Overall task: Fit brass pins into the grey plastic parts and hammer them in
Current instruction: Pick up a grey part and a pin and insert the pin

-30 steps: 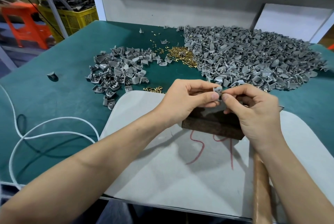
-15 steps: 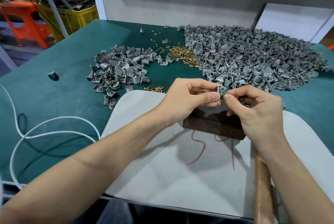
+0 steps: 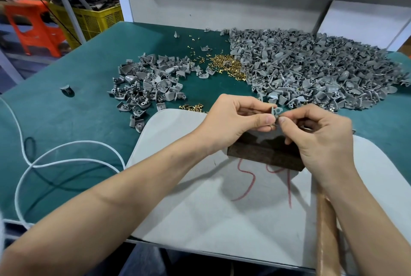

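Hardly anything is shifting since a second ago: both hands are staying above the dark wooden block [image 3: 264, 153], only drifting slightly to the right, and the grey part [image 3: 275, 112] is now showing its ringed holes more plainly. The left hand [image 3: 235, 120] is pinching the part between thumb and forefinger, and the right hand [image 3: 320, 140] is pinching at its lower edge with fingers curled; whether a brass pin is already between those fingertips I cannot tell, it is too small. I am judging that the pin is being fitted now. To do it well, the left hand should be keeping the part steady while the right is aiming the pin straight into the hole, not slanted, and pressing until it is standing by itself, before the part is going onto the block and the hammer handle [image 3: 327, 231] under the right forearm is being taken. Spare brass pins [image 3: 226, 64] are lying on the desk [image 3: 66, 120] between the smaller heap [image 3: 146, 82] and the large heap [image 3: 311, 68] of grey parts
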A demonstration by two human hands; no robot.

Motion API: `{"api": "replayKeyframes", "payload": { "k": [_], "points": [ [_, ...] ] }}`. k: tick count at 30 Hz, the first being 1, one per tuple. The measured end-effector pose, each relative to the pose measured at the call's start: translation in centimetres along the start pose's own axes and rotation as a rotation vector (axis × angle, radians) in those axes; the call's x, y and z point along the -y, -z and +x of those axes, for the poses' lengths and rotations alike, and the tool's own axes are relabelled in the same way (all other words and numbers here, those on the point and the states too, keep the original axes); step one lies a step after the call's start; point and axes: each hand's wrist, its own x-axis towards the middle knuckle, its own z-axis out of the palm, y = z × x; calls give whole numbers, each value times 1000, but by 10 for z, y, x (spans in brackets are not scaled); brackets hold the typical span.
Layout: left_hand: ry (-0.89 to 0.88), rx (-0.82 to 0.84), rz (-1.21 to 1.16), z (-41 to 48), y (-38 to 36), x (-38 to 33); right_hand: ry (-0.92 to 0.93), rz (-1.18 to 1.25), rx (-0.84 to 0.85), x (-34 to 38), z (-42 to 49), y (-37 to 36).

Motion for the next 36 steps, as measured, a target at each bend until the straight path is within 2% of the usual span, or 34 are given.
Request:
{"api": "replayKeyframes", "payload": {
  "k": [6,18,36],
  "points": [
    [-1,-1,10,0,-1,1,6,-13,5,1,0,0],
    [5,3,-19,0,0,0,-53,123,-3,1,0,-1],
    [-2,9,-2,1,-1,0,13,9,10,-2,1,3]
  ]
}}
